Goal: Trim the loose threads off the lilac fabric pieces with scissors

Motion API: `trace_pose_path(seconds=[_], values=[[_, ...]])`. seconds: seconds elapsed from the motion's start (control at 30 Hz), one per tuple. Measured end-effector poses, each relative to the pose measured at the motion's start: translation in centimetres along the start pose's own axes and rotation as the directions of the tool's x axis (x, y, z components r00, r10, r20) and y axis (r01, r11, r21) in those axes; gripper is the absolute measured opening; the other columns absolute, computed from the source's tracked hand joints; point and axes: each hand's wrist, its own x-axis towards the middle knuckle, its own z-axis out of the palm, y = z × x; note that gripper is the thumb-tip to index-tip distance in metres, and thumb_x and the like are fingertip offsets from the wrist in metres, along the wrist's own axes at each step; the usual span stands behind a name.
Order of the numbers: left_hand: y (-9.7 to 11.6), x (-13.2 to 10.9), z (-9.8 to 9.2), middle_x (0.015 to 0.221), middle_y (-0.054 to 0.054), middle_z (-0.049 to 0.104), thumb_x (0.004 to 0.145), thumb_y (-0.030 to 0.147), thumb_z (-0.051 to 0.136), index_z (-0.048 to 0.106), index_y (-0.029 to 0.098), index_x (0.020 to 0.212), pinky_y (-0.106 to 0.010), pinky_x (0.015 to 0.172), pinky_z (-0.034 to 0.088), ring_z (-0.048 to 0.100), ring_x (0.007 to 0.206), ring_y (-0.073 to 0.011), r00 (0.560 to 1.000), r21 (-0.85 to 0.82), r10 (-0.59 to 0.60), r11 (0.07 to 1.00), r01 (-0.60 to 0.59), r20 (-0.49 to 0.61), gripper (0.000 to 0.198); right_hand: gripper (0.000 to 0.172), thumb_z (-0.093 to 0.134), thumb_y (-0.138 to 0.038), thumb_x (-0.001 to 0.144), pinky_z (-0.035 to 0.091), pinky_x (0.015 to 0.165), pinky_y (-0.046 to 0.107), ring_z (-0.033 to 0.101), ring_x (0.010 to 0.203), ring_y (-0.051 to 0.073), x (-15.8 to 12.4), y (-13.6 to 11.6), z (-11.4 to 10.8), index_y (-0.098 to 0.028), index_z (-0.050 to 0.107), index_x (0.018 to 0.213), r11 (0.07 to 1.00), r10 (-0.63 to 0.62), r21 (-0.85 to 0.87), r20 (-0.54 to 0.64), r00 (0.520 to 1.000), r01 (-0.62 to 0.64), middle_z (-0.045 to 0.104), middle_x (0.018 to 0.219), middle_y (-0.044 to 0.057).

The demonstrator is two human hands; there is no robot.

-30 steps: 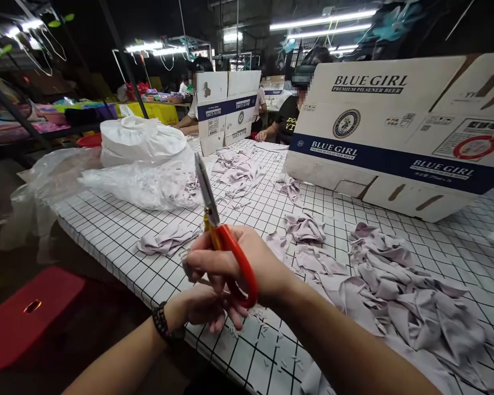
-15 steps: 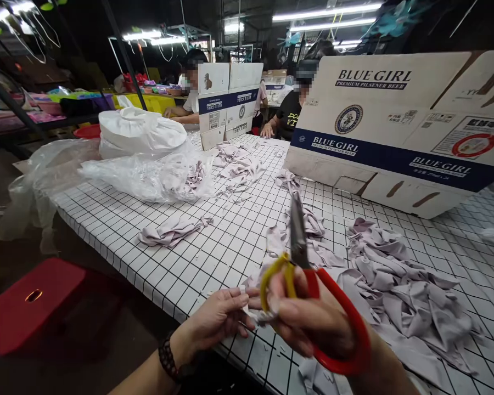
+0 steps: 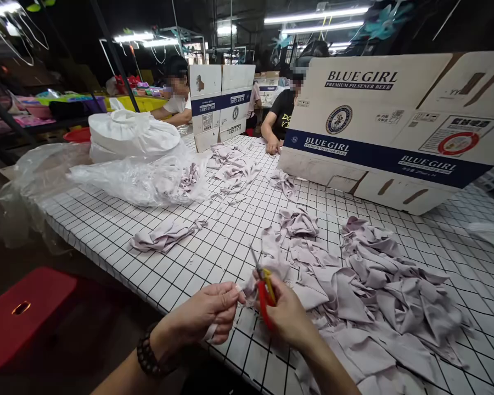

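My right hand (image 3: 290, 315) is closed round red and yellow scissors (image 3: 264, 293), their blades pointing up and away. My left hand (image 3: 206, 312) pinches a small pale strip of fabric (image 3: 211, 331) at the near edge of the table. Both hands meet over a piece of lilac cloth (image 3: 271, 258). To their right lies a big heap of lilac fabric pieces (image 3: 387, 296). A smaller bundle of the same cloth (image 3: 162, 237) lies to the left.
A white table with a black grid (image 3: 107, 219) carries a clear plastic bag (image 3: 135, 178), a white bundle (image 3: 127, 134) and flattened Blue Girl cartons (image 3: 391, 126). Two people sit at the far end. A red stool (image 3: 22, 315) stands at the left, below the table.
My right hand has swung the scissors from the left across to the right, then lowered them to the cloth. My left hand has come up onto the table edge and pinched a strip.
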Motion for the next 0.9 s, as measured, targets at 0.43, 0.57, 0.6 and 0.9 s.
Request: trace_pose_path(seconds=[0.43,0.57,0.6,0.9], values=[[2.4,0.0,5.5,0.065,-0.003,0.072,0.078,0.045,0.075,0.072,0.013,0.089,-0.015,0.044,0.044,0.057,0.042,-0.0058,0.863,0.04,0.485,0.874,-0.484,-0.141,0.034,0.024,0.064,-0.015,0.07,0.053,0.067,0.031,0.061,0.096,0.021,6.6,-9.8,-1.5,-0.025,0.052,0.088,0.873,-0.425,0.195,-0.146,0.893,0.447,0.063,0.115,0.004],[0.8,1.4,5.2,0.061,-0.003,0.071,0.078,0.05,0.072,0.068,0.011,0.097,-0.016,0.041,0.042,0.055,0.038,-0.0062,0.869,0.08,0.444,0.895,-0.438,-0.218,0.044,0.019,0.064,-0.027,0.074,0.051,0.058,0.031,0.062,0.074,0.019,6.2,-8.0,-2.9,-0.022,0.055,0.09,0.992,-0.067,-0.113,-0.096,0.993,0.055,0.067,0.091,0.005],[-0.2,1.8,4.9,0.059,-0.003,0.07,0.077,0.053,0.072,0.067,0.01,0.097,-0.016,0.038,0.041,0.053,0.036,-0.0064,0.893,0.071,0.387,0.922,-0.381,-0.231,0.048,0.018,0.063,-0.031,0.075,0.048,0.054,0.03,0.06,0.067,0.018,6.0,-7.0,-3.4,-0.021,0.056,0.088,0.983,0.007,-0.179,-0.11,0.994,-0.027,0.065,0.081,0.003],[-8.0,3.9,3.6,0.053,-0.002,0.068,0.056,0.07,0.075,0.057,0.011,0.092,-0.02,0.036,0.04,0.056,0.034,-0.0114,0.963,-0.092,0.056,0.992,-0.082,-0.263,0.071,0.029,0.079,-0.022,0.056,0.035,0.051,0.025,0.051,0.057,0.014,4.3,-3.1,0.7,-0.022,0.054,0.072,0.911,0.18,-0.382,0.022,0.983,-0.158,0.057,0.065,-0.005]])
